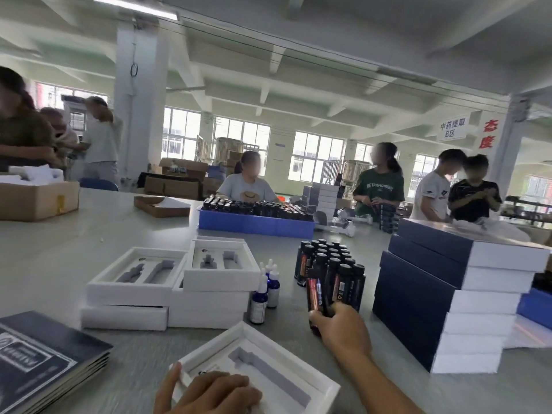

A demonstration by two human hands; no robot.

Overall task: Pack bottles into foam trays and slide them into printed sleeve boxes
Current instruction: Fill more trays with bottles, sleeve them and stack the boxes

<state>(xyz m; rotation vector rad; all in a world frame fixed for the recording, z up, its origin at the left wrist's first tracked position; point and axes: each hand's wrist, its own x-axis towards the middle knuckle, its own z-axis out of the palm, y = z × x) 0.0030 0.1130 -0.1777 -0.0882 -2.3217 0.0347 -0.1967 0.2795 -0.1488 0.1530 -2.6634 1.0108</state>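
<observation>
Right hand (pixel 340 330) is wrapped around a dark bottle (pixel 314 297) at the near edge of the bottle cluster (pixel 330 265), though its fingers cover the bottle's lower part and the label's too blurry to read. Left hand (pixel 209 392) lies fairly flat, fingers gently bent, on the open foam tray (pixel 286 380) closest to the camera, thumb hooked on the tray's left edge, hiding one cutout. Just left of the right hand stand small blue dropper bottles (pixel 263 294), beyond them more empty trays (pixel 167 282), and to its right a stack of sleeve boxes (pixel 442 294) cut off by the frame.
</observation>
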